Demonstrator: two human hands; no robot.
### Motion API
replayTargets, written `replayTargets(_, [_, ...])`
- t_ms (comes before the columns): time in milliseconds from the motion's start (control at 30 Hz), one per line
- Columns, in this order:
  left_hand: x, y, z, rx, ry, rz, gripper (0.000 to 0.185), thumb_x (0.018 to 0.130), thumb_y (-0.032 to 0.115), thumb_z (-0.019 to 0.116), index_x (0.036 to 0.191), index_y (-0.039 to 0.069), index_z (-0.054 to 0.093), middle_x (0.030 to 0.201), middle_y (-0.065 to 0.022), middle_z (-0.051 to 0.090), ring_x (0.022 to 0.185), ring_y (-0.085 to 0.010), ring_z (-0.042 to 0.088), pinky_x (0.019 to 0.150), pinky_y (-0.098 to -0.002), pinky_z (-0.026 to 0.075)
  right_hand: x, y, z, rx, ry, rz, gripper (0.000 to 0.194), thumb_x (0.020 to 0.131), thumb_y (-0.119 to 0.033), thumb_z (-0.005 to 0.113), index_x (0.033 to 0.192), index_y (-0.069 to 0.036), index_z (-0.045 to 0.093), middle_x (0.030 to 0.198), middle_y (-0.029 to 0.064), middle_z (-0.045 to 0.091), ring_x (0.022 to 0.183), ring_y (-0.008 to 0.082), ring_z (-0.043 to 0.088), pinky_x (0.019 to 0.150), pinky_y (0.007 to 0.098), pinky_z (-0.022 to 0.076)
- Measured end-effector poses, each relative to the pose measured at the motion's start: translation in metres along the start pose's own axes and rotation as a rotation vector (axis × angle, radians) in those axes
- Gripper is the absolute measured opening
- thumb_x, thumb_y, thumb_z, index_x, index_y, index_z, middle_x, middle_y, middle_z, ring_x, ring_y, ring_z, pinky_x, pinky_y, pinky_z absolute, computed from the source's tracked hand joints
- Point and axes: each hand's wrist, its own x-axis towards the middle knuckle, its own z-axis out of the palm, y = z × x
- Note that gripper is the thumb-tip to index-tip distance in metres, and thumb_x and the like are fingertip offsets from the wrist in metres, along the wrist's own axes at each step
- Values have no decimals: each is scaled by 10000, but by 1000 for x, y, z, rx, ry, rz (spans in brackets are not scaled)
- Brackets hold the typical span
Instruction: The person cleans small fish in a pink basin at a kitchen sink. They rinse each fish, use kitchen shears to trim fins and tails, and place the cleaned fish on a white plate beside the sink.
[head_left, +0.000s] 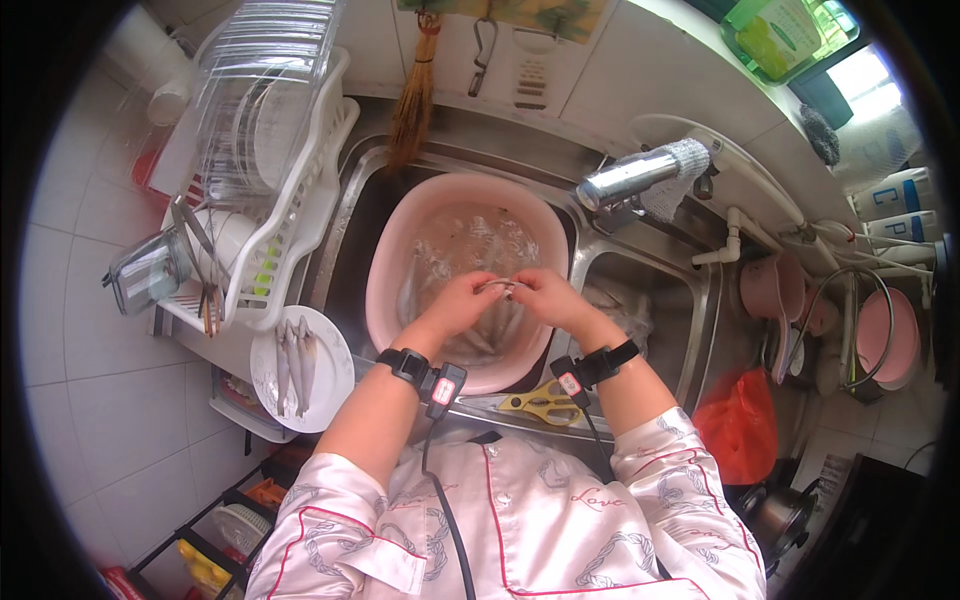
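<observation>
Both of my hands meet over a pink plastic basin (381, 270) of cloudy water, which sits in the larger steel sink bowl. Between them is a small slender fish (504, 283), bent in an arc. My left hand (469, 301) grips one end and my right hand (547, 298) the other. More fish (487, 330) lie under the water in the basin. To the left, a white plate (330, 375) holds several slim pale fish (296, 364) side by side. Yellow-handled kitchen scissors (544, 403) rest on the sink's front edge, below my wrists.
A white dish rack (289, 232) with plates and a glass jug (150, 266) stands at the left. The faucet (630, 180) juts in at upper right, above a smaller sink bowl (675, 330) containing a plastic bag (622, 307). A red bag (739, 427) hangs at right.
</observation>
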Motion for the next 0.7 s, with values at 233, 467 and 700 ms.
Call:
replayTargets(233, [-3, -10, -2, -37, -168, -116, 148, 826, 123, 595, 934, 22, 600, 835, 0, 591, 774, -71, 517, 715, -222, 414, -14, 7, 9, -76, 12, 40, 218, 798, -183, 534, 862, 6, 623, 659, 11, 540, 626, 92, 472, 559, 264, 384])
replayTargets(467, [-6, -15, -2, -145, -210, -91, 131, 826, 60, 560, 944, 8, 587, 855, -8, 598, 790, -80, 530, 721, -238, 427, -11, 13, 6, 37, -31, 71, 241, 777, -209, 535, 734, 10, 623, 631, 41, 569, 601, 124, 511, 556, 279, 399])
replayTargets(700, [-7, 0, 5, 93, -93, 27, 138, 881, 109, 516, 941, 2, 580, 809, -54, 606, 744, -94, 549, 694, -253, 463, -7, 9, 9, 8, -22, 85, 275, 794, -225, 507, 739, 20, 618, 628, 72, 576, 600, 151, 526, 567, 303, 417])
